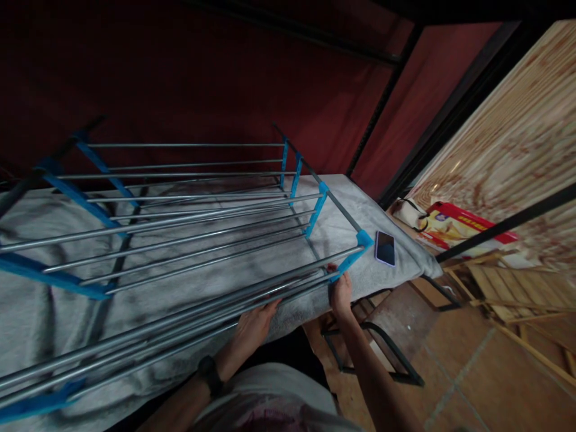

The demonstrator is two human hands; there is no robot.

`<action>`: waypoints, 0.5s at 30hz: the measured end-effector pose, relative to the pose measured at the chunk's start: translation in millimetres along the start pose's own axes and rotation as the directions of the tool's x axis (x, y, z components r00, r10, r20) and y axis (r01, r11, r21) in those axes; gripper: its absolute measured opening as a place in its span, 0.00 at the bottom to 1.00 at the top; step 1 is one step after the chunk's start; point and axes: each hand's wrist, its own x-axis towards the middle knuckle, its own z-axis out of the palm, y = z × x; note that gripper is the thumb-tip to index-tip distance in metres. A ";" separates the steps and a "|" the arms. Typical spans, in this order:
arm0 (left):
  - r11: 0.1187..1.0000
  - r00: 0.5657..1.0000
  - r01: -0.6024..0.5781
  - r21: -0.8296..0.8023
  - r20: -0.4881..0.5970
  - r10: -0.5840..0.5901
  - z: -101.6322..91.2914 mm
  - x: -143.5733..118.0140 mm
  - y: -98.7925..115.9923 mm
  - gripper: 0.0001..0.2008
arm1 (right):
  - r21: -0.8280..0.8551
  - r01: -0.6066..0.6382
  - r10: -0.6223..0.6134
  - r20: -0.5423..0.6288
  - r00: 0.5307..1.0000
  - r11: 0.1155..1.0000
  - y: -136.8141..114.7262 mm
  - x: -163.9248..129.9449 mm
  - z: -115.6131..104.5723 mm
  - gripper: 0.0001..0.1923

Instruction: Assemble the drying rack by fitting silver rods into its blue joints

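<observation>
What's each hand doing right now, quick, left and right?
Left hand: fingers on the rack's near metal rods; grip cannot be told.
Right hand: closed on the rack's blue end bracket.

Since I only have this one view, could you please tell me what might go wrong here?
1. The dark smartphone lies near the grey blanket's edge, beside the rack's corner; shifting the blue-and-steel tube rack could knock it off.
2. The left hand rests among close steel rods, so fingers could get pinched.
3. The right hand grips the blue plastic end bracket, which may pop loose.
</observation>
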 end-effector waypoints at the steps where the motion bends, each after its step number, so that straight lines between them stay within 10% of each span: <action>1: 1.000 1.000 0.009 -0.017 0.004 -0.009 0.2 -0.1 -0.4 0.24 | 0.019 -0.019 0.019 -0.013 1.000 1.000 1.1 0.2 0.8 0.17; 15: 0.999 0.997 0.036 -0.040 -0.063 -0.038 -4.5 -1.4 1.8 0.22 | 0.133 -0.064 0.077 -0.095 0.993 0.989 -2.7 -3.9 13.0 0.13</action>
